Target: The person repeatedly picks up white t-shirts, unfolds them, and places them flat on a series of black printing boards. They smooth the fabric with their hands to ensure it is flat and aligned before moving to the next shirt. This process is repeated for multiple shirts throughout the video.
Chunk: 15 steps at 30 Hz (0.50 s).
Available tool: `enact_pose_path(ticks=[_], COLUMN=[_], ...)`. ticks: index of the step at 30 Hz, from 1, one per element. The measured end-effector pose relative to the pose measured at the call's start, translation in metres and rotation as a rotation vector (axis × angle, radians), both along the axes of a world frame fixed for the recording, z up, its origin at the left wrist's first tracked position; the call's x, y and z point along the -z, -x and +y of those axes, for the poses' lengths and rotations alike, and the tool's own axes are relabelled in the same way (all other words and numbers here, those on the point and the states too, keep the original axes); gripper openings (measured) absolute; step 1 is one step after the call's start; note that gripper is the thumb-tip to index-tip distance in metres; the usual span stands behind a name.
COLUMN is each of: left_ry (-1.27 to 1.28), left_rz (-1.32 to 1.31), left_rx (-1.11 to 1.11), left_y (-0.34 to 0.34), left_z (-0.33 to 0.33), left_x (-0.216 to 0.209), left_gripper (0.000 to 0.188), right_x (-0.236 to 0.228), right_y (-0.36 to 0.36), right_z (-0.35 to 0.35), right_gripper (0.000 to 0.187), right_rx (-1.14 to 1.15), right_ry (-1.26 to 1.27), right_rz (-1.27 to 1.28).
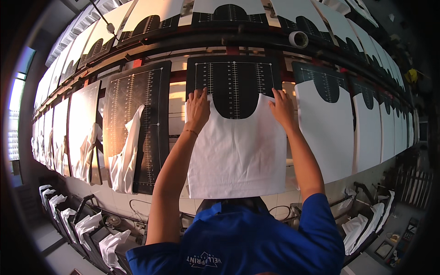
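Observation:
A white cloth garment panel point(236, 156) with a deep rounded neck cutout lies over a black board point(236, 87) marked with white rulers. At its upper left corner my left hand point(198, 110) is closed, fingers gripping the cloth beside the cutout. My right hand point(282, 109) pinches the matching upper right corner, close to the board's right edge. Between the hands the board shows bare through the cutout. Light creases run across the panel, whose lower edge hangs near my body.
To the left, another marked board point(135, 91) carries a crumpled white cloth point(126, 160). A board on the right holds a smooth white panel point(325, 133). Dark rails point(256, 40) run behind, with a tape roll point(299, 40) on them. More cloth-covered boards line the far side.

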<state>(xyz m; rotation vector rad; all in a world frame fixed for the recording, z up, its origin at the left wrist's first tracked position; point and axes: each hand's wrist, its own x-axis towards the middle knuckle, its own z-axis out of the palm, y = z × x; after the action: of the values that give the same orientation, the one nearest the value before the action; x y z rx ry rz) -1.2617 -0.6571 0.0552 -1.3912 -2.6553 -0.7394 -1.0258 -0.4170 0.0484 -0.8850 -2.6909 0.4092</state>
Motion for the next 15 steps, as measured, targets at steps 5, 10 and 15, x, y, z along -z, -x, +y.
enact_pose_path(ticks=[5, 10, 15], left_ry=[0.046, 0.042, 0.045], left_rz=[-0.086, -0.099, -0.227], left_rx=[0.144, 0.209, 0.161], left_y=[0.028, 0.043, 0.062], left_z=[0.010, -0.009, -0.003], left_x=[0.011, 0.013, 0.006], left_gripper=[0.016, 0.009, 0.016], right_x=[0.001, 0.004, 0.008], right_y=[0.007, -0.005, 0.004], right_z=[0.022, 0.023, 0.039], right_gripper=[0.020, 0.010, 0.009], right_rx=[-0.172, -0.323, -0.163], right_ry=[0.071, 0.026, 0.223], right_rz=[-0.097, 0.073, 0.226])
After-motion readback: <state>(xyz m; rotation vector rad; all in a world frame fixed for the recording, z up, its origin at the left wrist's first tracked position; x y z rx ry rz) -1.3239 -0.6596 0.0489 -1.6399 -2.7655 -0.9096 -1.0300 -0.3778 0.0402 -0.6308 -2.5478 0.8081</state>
